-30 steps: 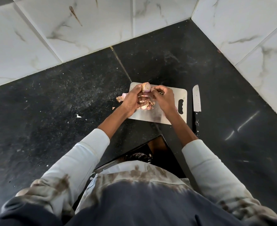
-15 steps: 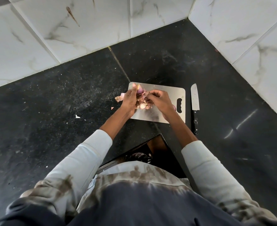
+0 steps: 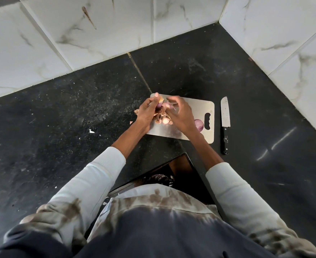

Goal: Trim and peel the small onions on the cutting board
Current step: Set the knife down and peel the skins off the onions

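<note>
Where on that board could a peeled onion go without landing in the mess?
The board is bare along its far right part, between the right hand and the handle slot. The near edge is also bare. The left end is crowded: peels lie piled under both hands. An onion sits beside the slot. The knife lies off the board, to its right.

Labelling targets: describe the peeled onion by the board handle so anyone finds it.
Start at the rectangular steel cutting board on the black counter. Go to its slotted handle cutout nearest the knife. The round, glossy purple peeled onion sits beside it, alone, away from the papery skins.
</note>
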Demonstrator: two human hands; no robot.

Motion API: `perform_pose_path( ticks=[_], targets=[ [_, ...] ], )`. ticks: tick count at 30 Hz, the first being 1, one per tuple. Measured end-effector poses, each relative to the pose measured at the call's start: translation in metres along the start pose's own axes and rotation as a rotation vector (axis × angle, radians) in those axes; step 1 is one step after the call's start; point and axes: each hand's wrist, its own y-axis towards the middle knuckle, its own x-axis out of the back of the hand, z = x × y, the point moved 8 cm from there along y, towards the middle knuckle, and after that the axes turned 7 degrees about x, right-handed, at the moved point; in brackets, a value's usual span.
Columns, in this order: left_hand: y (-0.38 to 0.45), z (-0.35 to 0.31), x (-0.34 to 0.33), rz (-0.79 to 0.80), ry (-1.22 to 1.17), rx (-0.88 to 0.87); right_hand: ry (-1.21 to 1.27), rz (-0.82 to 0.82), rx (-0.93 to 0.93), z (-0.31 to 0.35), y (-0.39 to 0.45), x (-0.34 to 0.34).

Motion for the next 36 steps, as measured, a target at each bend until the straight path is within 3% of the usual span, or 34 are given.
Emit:
perform_pose_path(
  ticks=[5,14,20,36],
  targets=[
    [-0.005,-0.002,-0.014,0.063,0.145,-0.053,0.015,-0.051,0.098,0.017,0.002,0.014],
    [-0.018,-0.007,-0.019,0.190,0.233,-0.182,0.068,-0.158,0.089,0.013,-0.009,0.033],
    [-0.019,-0.010,-0.018,0.165,0.358,-0.269,0.088,-0.179,0.044,0.006,-0.019,0.035],
    [-0.030,-0.013,-0.025,0.141,0.351,-0.307,0.092,-0.214,-0.009,0.006,-0.024,0.039]
  ],
)
